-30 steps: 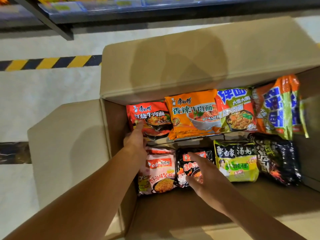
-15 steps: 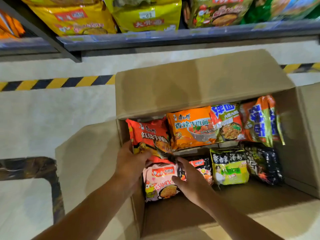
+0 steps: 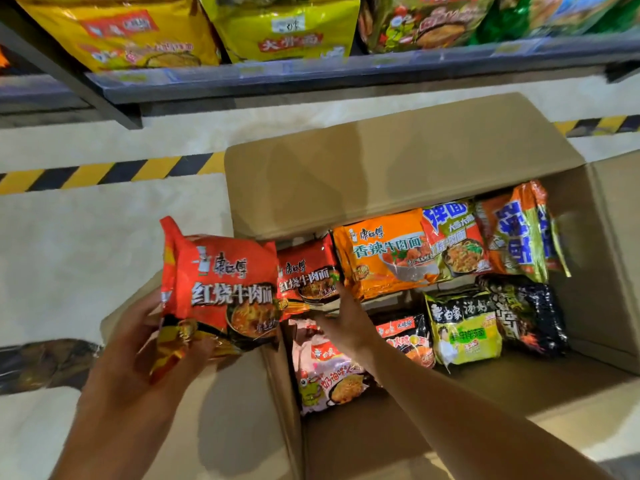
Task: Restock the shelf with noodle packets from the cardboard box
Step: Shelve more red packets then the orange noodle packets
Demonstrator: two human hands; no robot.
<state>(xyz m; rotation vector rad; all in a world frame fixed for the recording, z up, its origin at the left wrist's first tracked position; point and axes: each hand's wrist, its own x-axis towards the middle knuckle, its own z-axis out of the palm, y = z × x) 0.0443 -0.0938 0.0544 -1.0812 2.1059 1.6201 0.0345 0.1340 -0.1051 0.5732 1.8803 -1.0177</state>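
My left hand grips a red noodle packet by its lower edge, raised over the cardboard box flap. My right hand reaches in, fingers spread on a second red packet. Above, the shelf holds yellow bags.

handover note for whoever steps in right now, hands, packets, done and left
Left hand: holds a red noodle packet up, left of the cardboard box.
Right hand: open, reaching onto a second red packet inside the box.
Done: one packet lifted out, not yet shelved.
Left: place it on the shelf, then the remaining packets in the box.
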